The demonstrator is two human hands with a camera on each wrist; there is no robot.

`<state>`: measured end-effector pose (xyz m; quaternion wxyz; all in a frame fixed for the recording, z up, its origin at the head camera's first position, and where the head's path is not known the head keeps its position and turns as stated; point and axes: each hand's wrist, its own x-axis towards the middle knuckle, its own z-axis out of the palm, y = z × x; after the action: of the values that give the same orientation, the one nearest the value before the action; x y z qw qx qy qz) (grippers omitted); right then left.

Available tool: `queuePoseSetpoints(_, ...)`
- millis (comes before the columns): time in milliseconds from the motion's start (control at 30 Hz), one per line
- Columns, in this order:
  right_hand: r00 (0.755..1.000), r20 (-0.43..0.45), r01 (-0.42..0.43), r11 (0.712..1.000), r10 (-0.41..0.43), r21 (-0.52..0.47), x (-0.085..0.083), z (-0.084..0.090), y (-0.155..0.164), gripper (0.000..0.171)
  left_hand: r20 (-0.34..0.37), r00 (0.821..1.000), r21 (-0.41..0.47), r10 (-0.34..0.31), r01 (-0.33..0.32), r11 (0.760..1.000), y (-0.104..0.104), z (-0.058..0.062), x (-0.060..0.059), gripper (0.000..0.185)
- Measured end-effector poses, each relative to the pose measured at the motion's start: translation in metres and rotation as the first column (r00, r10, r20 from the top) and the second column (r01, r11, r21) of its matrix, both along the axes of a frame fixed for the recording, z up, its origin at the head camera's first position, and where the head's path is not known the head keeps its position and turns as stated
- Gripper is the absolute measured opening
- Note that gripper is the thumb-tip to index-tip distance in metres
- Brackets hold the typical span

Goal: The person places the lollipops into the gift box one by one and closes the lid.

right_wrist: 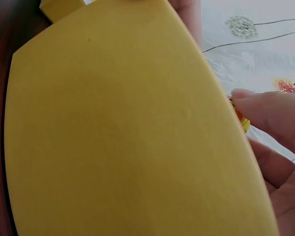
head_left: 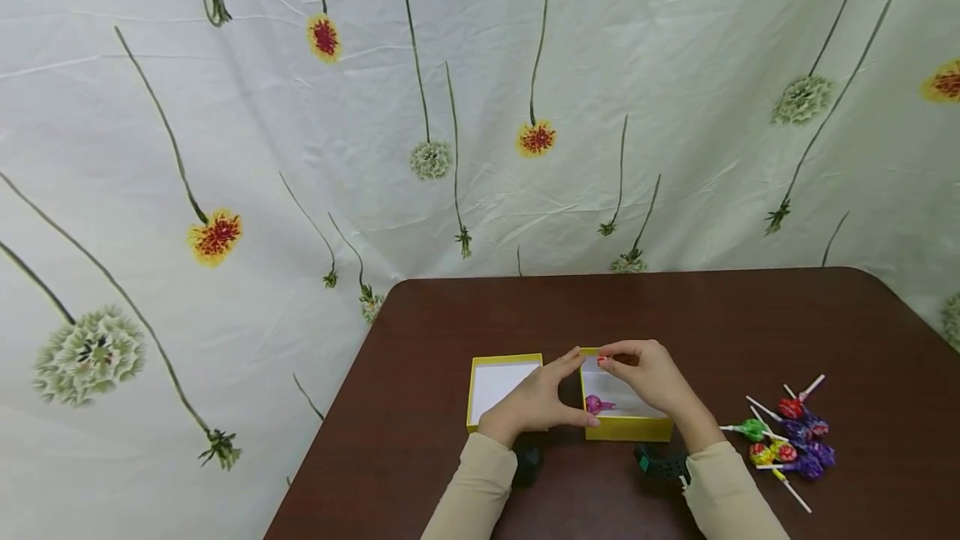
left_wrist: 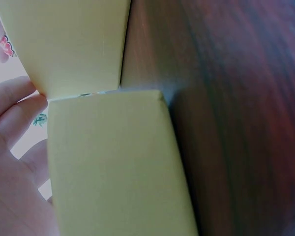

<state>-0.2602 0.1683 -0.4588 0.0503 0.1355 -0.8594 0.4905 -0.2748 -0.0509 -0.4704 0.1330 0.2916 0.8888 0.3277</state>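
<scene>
Head view: the small red candy (head_left: 602,362), at the yellow box's (head_left: 628,430) far left corner, could slip, since the right hand (head_left: 651,377) pinches it only by the fingertips; the left hand (head_left: 534,400) spans the box's left side, thumb and fingers wide apart; a nudge from it might shift the box.

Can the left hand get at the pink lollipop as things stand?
Probably yes: the yellow box is open on top, and the left hand is at its left side, close to the pink lollipop; it may only need to clear the rim.
</scene>
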Motion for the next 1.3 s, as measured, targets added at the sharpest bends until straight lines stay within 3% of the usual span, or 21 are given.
queuePoseSetpoints(467, 0.999, 0.006, -0.034, 0.998, 0.033, 0.057, -0.004, -0.005, -0.004, 0.020, -0.008, 1.000, 0.007, -0.007, 0.007, 1.000, 0.000, 0.001, -0.001, 0.096)
queuePoseSetpoints(1300, 0.984, 0.074, -0.171, 0.977, 0.163, 0.127, -0.005, -0.012, -0.013, 0.011, -0.017, 1.000, 0.020, -0.020, 0.021, 1.000, 0.000, -0.001, 0.000, 0.096)
